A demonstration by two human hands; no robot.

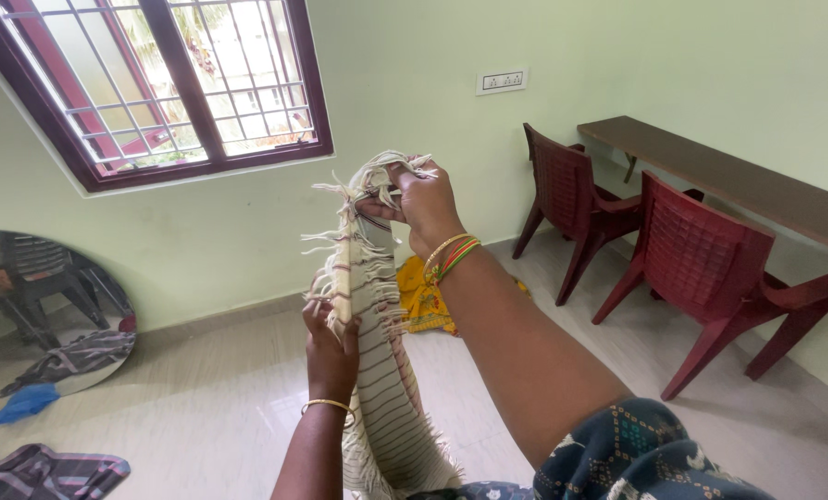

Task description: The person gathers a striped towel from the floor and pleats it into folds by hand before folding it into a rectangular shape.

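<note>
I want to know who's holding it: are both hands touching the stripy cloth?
Touching. The head view shows the right hand pinching the fringed top of the striped cloth, and the left hand gripping its edge lower down.

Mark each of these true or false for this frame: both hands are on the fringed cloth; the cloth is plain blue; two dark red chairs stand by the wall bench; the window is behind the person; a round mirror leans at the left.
1. Both hands hold the fringed cloth. True: the right hand grips its top and the left hand grips it lower down.
2. The cloth is plain blue. False: it is cream with thin dark stripes.
3. Two dark red chairs stand by the wall bench. True.
4. The window is behind the person. False: it is ahead, upper left.
5. A round mirror leans at the left. True.
</note>
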